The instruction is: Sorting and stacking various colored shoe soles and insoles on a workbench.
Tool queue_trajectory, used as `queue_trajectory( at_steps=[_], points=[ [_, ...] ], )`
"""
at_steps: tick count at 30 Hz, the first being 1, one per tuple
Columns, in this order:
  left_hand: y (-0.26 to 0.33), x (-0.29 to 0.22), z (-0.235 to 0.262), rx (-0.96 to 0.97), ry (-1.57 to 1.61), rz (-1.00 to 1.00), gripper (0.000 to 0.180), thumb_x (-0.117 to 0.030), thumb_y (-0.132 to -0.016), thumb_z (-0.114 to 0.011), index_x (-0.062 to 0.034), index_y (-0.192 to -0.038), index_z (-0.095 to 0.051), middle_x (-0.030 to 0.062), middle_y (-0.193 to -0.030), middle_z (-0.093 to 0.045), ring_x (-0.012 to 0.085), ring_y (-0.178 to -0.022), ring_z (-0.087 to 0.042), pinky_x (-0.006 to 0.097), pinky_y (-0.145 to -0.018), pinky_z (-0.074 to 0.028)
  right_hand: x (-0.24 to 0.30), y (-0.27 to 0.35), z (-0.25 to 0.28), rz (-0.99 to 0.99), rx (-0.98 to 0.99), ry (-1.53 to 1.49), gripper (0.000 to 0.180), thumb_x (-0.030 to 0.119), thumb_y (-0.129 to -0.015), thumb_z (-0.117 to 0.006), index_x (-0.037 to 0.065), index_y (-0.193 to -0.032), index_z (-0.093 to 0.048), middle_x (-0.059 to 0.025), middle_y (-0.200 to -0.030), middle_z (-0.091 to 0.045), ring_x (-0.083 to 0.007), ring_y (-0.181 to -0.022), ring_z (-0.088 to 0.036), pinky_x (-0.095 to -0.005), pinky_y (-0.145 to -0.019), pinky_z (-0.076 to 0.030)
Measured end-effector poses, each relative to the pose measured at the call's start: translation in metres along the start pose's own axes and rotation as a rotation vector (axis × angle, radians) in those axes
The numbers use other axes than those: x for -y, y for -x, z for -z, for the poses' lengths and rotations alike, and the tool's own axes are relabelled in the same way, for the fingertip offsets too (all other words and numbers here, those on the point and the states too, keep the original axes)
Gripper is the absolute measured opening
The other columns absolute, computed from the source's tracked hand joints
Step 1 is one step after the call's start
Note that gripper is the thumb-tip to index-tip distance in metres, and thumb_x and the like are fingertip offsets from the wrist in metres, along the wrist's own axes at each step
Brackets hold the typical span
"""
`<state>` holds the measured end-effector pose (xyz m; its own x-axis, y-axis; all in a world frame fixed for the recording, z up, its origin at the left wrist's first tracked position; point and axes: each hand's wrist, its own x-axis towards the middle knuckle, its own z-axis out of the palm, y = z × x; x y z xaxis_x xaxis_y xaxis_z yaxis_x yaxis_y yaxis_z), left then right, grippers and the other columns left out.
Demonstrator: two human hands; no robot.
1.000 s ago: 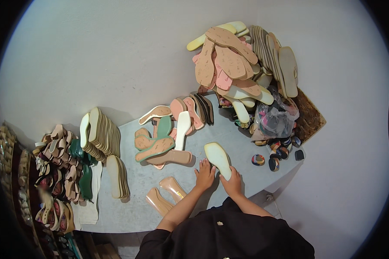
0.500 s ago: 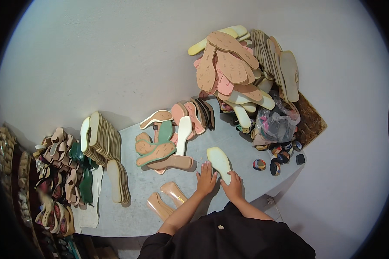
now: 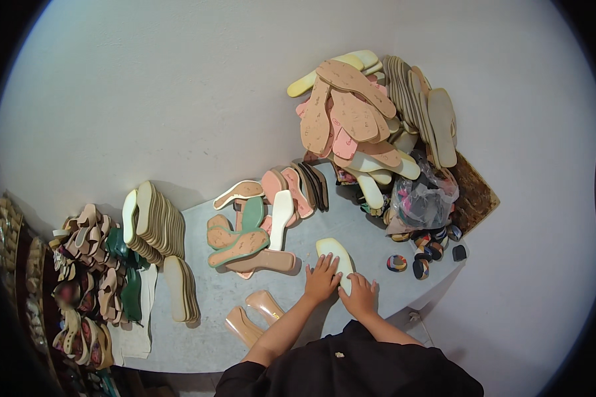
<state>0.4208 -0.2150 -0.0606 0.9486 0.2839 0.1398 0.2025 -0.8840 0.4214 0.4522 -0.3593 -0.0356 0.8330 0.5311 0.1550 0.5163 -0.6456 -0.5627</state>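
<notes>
A pale cream insole (image 3: 337, 253) lies on the grey table in front of me, its far end angled to the left. My left hand (image 3: 322, 278) rests on its left side, open, with fingers stretched over the surface. On the near right part, my right hand (image 3: 360, 296) is also open, its fingers spread and the thumb side against the insole. Both hands cover the insole's near end. Two glossy tan shoe pieces (image 3: 265, 306) lie left of my left forearm.
Loose insoles in tan, green and white (image 3: 251, 246) overlap left of centre. Insole stacks (image 3: 159, 218) and shoe uppers (image 3: 106, 264) stand farther left. A tall heap of insoles (image 3: 354, 112) rises at the back right, beside a plastic bag (image 3: 425, 197) and small dark and multicoloured pieces (image 3: 422, 267).
My left hand has moved from the insole's left edge onto its surface. The fingers of my right hand now show spread out. The whole scene sits slightly lower in view.
</notes>
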Motion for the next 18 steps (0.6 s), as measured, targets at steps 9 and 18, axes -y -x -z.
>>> queue_trajectory(
  at_steps=[9,18],
  points=[
    [-0.004,0.001,0.012,-0.015,-0.090,0.020,0.050,-0.041,-0.084,-0.051,-0.0187,-0.129,-0.045,0.0067,-0.135,-0.041,0.0243,-0.125,-0.037,0.064,-0.094,-0.025,0.011,-0.147,0.071,0.239,-0.340,-0.141,0.033,0.022,-0.072,-0.062,0.009,-0.102,-0.055,-0.0095,-0.108,-0.053,-0.0289,-0.107,-0.047,-0.0554,-0.100,-0.022],
    [-0.009,-0.007,0.018,0.058,-0.112,0.008,0.050,-0.043,-0.084,-0.051,-0.0200,-0.127,-0.046,0.0054,-0.134,-0.042,0.0231,-0.124,-0.040,0.068,-0.093,-0.023,0.059,-0.364,0.223,0.033,-0.458,0.119,0.048,0.029,-0.075,-0.060,0.010,-0.118,-0.050,-0.0092,-0.120,-0.051,-0.0261,-0.118,-0.042,-0.0598,-0.101,-0.020]
  ],
)
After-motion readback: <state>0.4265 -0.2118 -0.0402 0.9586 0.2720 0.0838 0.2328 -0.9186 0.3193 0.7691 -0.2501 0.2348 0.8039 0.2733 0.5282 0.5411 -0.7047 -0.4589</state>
